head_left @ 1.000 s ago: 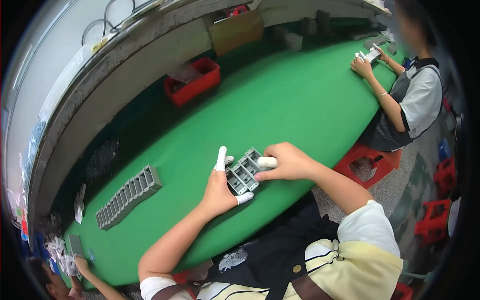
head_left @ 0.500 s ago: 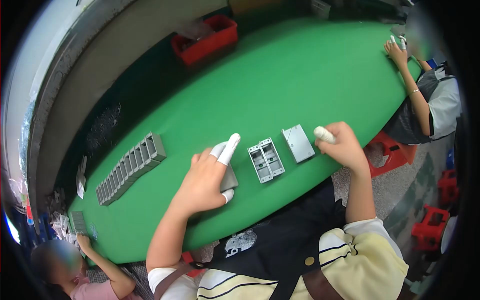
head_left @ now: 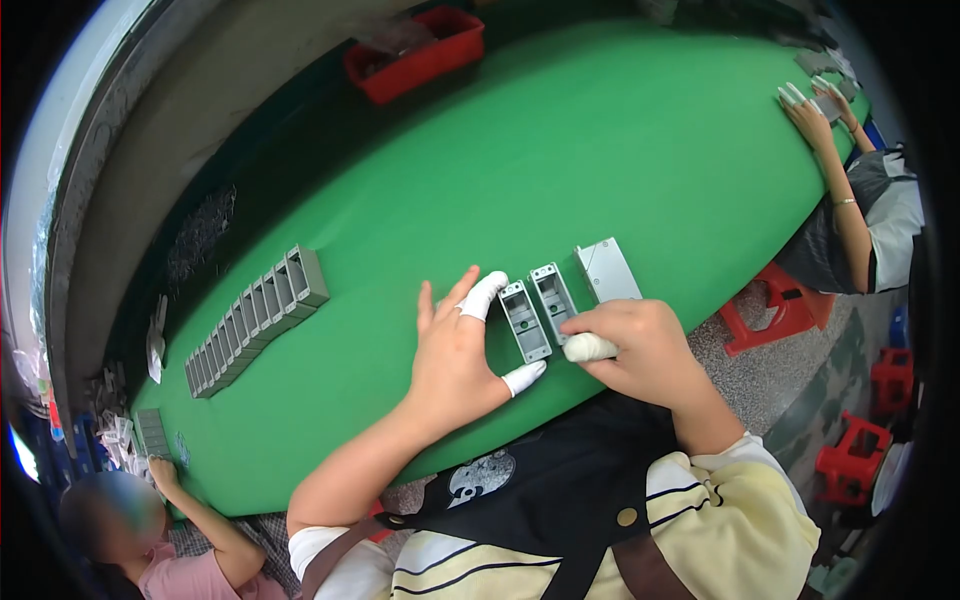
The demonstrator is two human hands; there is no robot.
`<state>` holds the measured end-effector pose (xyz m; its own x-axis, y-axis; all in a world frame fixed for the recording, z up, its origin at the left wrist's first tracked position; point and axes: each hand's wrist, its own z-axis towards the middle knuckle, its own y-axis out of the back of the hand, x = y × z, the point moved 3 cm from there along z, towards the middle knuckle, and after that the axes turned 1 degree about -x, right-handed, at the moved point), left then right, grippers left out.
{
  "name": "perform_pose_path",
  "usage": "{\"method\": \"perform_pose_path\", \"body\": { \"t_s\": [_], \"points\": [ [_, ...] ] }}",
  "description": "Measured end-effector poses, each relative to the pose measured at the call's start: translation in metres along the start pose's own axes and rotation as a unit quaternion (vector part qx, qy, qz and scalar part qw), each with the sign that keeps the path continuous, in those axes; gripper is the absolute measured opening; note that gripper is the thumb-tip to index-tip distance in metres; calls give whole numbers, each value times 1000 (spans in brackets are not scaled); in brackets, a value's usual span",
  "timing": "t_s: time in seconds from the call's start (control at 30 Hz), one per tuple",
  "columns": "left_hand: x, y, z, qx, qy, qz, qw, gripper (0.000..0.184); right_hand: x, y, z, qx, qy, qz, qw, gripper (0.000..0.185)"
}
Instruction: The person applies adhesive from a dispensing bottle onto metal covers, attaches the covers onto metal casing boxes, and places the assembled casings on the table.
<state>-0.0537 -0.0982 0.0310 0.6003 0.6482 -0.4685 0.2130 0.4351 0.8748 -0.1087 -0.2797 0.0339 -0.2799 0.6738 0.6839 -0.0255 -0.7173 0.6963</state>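
Step in hand, likely: positioning two open grey boxes, side by side, slight gap, on green bench [head_left: 400, 270]. Left hand [head_left: 455, 352] wide, spanning left box [head_left: 528, 336] end to end; grip unclear. Right hand [head_left: 648, 345] narrow at right box's [head_left: 552, 296] near end; pinch hidden. Next move probably calls for level, steady fingers.

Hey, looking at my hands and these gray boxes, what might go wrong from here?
The left hand spans one open box beside a second box at the right hand; pushing them together could pinch a fingertip.
The right hand sits close to the closed-side-up box and might nudge it.
A wide left swing might knock the row of boxes.
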Motion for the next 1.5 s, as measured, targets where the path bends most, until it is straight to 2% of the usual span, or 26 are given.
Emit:
{"method": "perform_pose_path", "body": {
  "t_s": [0.1, 0.2, 0.33, 0.47, 0.67, 0.7, 0.83, 0.93, 1.03, 1.13, 1.23, 1.5],
  "points": [
    [-1, 15, -2, -30, -33, 7, 999, 80, -1, 3, -3, -32, -16, 11, 999, 21],
    [-1, 23, 0, -28, -27, 67, 997, 77, -6, 0, -5, -50, -45, 55, 996, 18],
    [7, 16, -1, 30, -13, 74, 997, 81, -10, -7, -10, -43, -113, 146, 982, 15],
    [7, 18, 0, 30, -42, 121, 991, 88, -14, -12, -17, -58, -146, 188, 969, 13],
    [18, 7, 5, 51, -65, 97, 992, 98, -19, 13, -22, -236, -84, 174, 952, 11],
    [16, 4, 7, 46, -69, 87, 993, 99, -21, 19, -23, -244, -118, 151, 951, 13],
    [0, -2, 18, 36, -84, 77, 993, 97, -32, 26, -8, -309, -108, 28, 945, 21],
    [-14, -9, 29, 82, -84, 115, 986, 92, -40, 22, -7, -161, -166, -51, 972, 24],
    [-17, -12, 33, 74, -55, 112, 989, 84, -52, 21, -10, -139, -222, 2, 965, 24],
    [-16, -14, 32, 52, -49, 98, 993, 81, -56, 24, -11, -158, -225, 62, 959, 24],
    [-17, -16, 29, 38, -43, 94, 994, 79, -60, 31, -12, -134, -214, 80, 964, 23],
    [-25, -18, 30, 41, -32, 136, 989, 80, -56, 30, -11, -153, -185, 63, 969, 21]
  ]
}}
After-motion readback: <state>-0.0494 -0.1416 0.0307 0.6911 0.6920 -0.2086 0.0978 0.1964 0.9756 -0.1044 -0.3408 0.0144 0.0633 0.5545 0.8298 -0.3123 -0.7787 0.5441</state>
